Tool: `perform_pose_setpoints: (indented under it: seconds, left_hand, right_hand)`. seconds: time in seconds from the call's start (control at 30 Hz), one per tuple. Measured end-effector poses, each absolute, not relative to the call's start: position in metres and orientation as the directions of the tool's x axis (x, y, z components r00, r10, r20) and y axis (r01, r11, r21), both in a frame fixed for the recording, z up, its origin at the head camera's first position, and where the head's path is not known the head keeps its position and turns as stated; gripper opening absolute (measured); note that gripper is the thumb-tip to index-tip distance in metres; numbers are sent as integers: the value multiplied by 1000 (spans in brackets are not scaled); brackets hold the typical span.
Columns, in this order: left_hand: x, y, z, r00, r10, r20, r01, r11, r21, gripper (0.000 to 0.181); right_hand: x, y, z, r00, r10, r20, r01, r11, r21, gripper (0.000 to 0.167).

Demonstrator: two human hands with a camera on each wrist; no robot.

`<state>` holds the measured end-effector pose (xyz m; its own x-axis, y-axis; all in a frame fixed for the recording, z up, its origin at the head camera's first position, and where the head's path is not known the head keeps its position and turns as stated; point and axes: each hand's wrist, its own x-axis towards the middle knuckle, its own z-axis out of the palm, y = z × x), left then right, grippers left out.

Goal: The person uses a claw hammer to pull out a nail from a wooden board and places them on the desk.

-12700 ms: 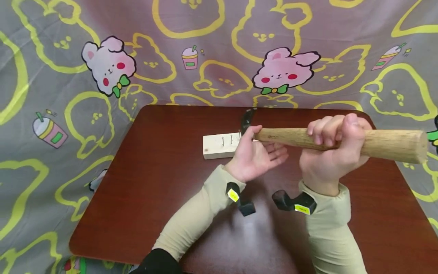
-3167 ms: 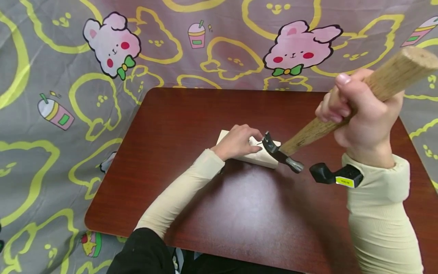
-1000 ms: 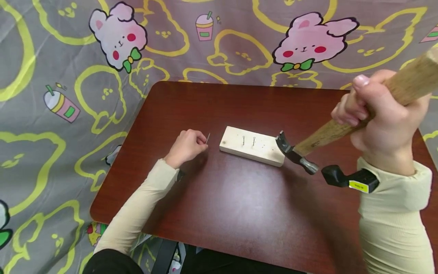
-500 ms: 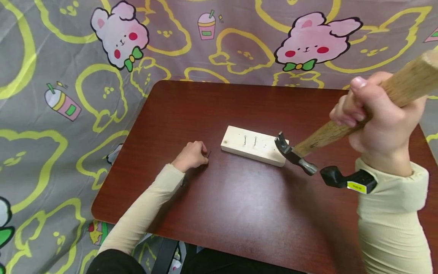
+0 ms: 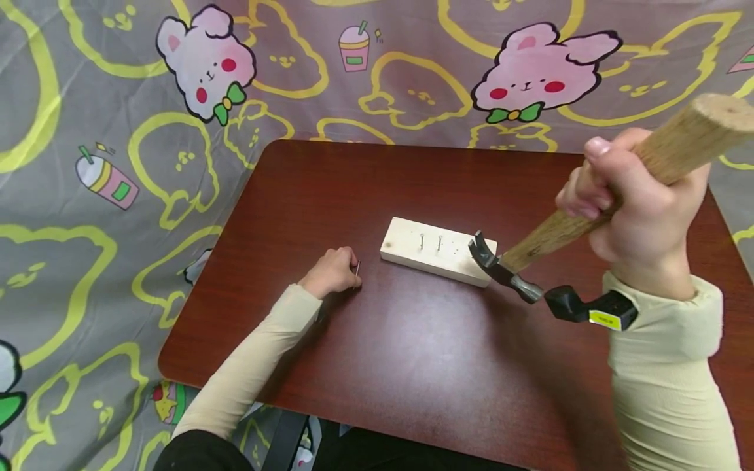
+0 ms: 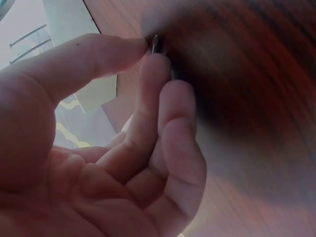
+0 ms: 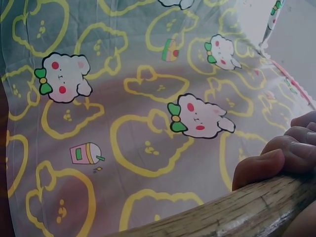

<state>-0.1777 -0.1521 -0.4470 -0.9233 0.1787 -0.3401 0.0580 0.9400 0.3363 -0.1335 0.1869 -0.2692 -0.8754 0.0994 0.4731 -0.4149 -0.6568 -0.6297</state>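
Note:
My left hand (image 5: pixel 332 271) is low over the table, left of a pale wooden block (image 5: pixel 406 254). Between thumb and fingertips it pinches a thin nail (image 5: pixel 357 268); the left wrist view shows the nail's dark end (image 6: pixel 156 44) poking out past the fingertips. My right hand (image 5: pixel 645 209) grips the wooden handle of a claw hammer (image 5: pixel 542 242) at the right. The hammer's black head (image 5: pixel 501 269) hangs in front of the block's right end and hides part of it. Two nails (image 5: pixel 440 243) stand in the block, apart from both hands. Small dark marks dot its top.
The block lies on a reddish-brown table (image 5: pixel 330 190) with rounded corners. Behind and to the left hangs a grey-pink cloth (image 5: pixel 406 124) with cartoon prints. A black wrist camera (image 5: pixel 592 309) sticks out from the right sleeve.
The left hand, over the block about three seconds ago, has moved left off it with a nail in its fingers, then lower and nearer. The hammer has shifted slightly left, still held.

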Motion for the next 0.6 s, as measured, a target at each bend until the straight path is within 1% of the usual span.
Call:
perform_pose_setpoints:
  seconds: [0.17, 0.27, 0.37, 0.47, 0.6]
  left_hand:
    - [-177, -153, -446, -919, 177, -353, 50, 939, 340, 36]
    - [-177, -152, -442, -920, 159, -359, 30, 940, 338, 42]
    - [-179, -148, -435, -931, 145, -335, 19, 936, 352, 50]
    - [-183, -139, -429, -945, 180, -275, 60, 917, 394, 60]
    - [-191, -122, -428, -939, 289, -185, 185, 882, 433, 77]
  right_hand:
    - [-134, 184, -270, -880, 100, 465, -407, -664, -627, 28]
    - [-135, 182, -271, -882, 75, 466, -394, -662, -638, 29]
    - [-138, 179, -270, -877, 52, 477, -403, -618, -675, 27]
    - [-142, 175, -269, -877, 11, 480, -404, -557, -726, 26]
    - [-147, 166, -267, -897, -52, 440, -364, -480, -799, 27]
